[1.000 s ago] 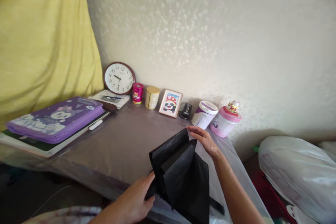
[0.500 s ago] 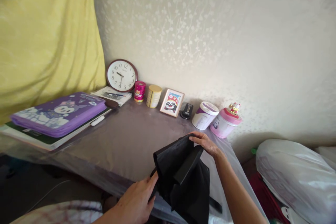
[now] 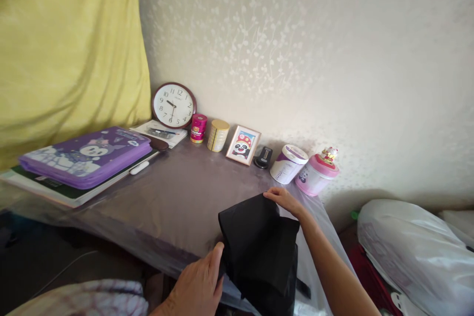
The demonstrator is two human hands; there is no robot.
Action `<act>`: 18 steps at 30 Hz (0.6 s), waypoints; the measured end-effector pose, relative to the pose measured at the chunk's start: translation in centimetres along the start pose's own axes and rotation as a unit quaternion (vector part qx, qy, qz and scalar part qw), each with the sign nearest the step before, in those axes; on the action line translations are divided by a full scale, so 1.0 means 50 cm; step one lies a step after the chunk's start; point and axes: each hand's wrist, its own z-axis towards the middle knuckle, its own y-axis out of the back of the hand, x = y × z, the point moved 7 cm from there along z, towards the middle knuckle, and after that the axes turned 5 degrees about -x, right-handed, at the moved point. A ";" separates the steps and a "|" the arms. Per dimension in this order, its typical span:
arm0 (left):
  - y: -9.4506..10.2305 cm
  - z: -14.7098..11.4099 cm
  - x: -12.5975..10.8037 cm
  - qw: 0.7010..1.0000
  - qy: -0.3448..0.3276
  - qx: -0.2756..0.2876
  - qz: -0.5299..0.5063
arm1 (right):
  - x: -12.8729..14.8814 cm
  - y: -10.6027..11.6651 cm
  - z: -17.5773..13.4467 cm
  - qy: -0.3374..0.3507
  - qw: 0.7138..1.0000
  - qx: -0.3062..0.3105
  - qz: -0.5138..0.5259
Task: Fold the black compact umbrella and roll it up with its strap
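Got a black folding umbrella (image 3: 257, 247), judging by the floppy panels, around half past 5 in the view, over the near edge of the plastic-covered table (image 3: 166, 197). Pinched by its top edge at 1 o'clock in the right hand (image 3: 283, 201) and gripped at 8 o'clock in the left hand (image 3: 202, 276), hands well apart, probably to keep the loose panels stretched (can't tell exactly how around the left fingers). Up at 12 o'clock, tilted back a bit to face outward, presumably: a panda picture frame (image 3: 243, 145).
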 end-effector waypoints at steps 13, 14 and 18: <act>0.022 0.002 -0.017 0.995 -0.055 0.024 -0.085 | -0.024 -0.030 0.004 -0.047 0.987 -0.046 -0.146; 0.020 0.004 -0.016 0.992 -0.039 0.044 -0.110 | -0.025 -0.031 0.003 -0.046 0.987 -0.048 -0.149; -0.010 -0.001 -0.005 0.963 0.062 0.157 -0.211 | -0.025 -0.035 0.001 -0.042 0.984 -0.057 -0.161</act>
